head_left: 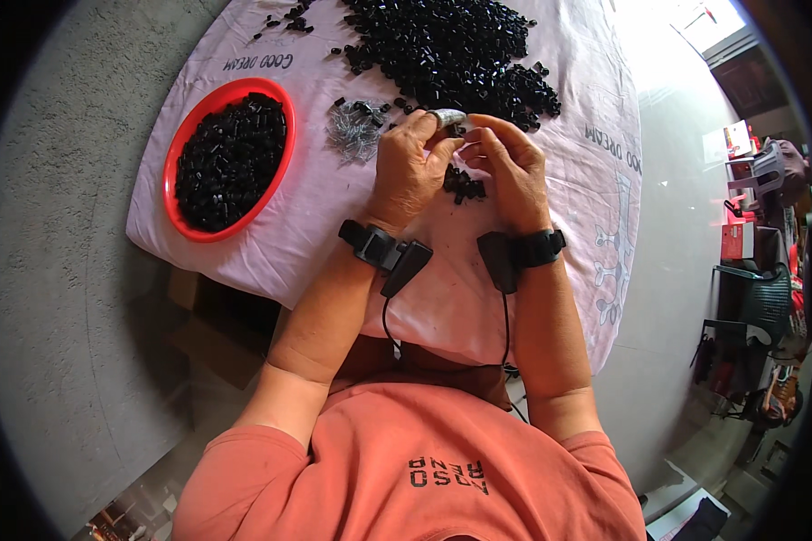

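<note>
My left hand (408,167) and my right hand (512,171) meet above the cloth-covered table, fingertips almost touching. Both are closed in a pinch. Dark bits show between the fingertips, but whether they are held or lie behind is too small to tell. Grey tape (449,117) wraps a finger of my left hand. Just below the fingertips lies a little cluster of black plastic pieces (463,186). Left of my left hand is a heap of thin silvery metal pins (352,135). Beyond both hands spreads a large pile of small black plastic pieces (442,50).
A red oval basin (290,135) full of black pieces stands at the table's left. Some loose black pieces (293,16) lie at the far left. Pink printed cloth (325,230) covers the table. Chairs (767,298) and boxes (736,242) stand along the right. Wrist devices trail black cables (506,329).
</note>
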